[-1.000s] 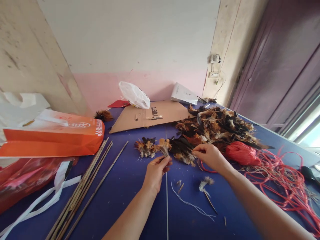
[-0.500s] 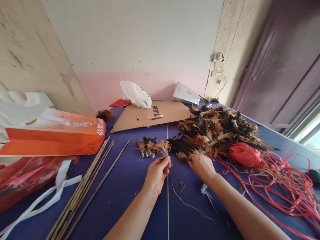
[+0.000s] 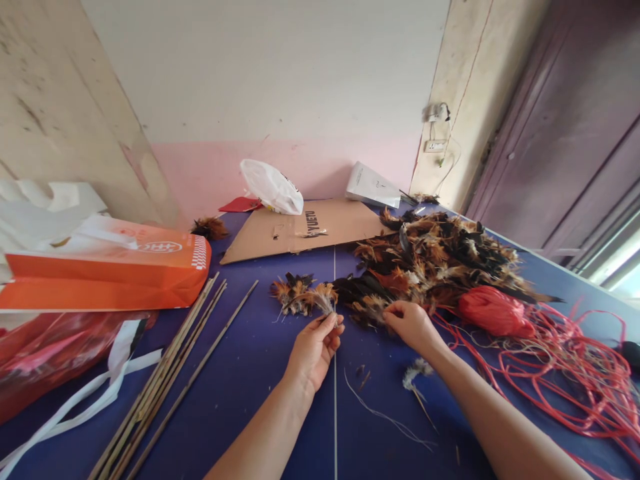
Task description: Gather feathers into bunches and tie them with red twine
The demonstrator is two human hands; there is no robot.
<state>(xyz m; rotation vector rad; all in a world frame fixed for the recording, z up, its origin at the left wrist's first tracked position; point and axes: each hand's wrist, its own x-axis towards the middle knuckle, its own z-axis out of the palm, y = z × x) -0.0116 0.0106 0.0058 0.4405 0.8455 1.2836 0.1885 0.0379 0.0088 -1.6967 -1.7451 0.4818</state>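
Observation:
My left hand is closed, thumb against fingers, on a few brown and grey feathers whose tips point up. Just behind it lies a small row of feather bunches on the blue table. My right hand pinches at the near edge of a large heap of black and brown feathers; what sits between its fingertips is too small to make out. A loose pale feather and a thin white thread lie in front of that hand.
Thin sticks lie at the left beside an orange bag. Tangled red plastic twine spreads on the right. Flat cardboard, a white plastic bag and a white box are at the back.
My right hand has shifted slightly right and turned, its fingers now pinched at the heap's edge. The left hand stays nearly in place with its feathers.

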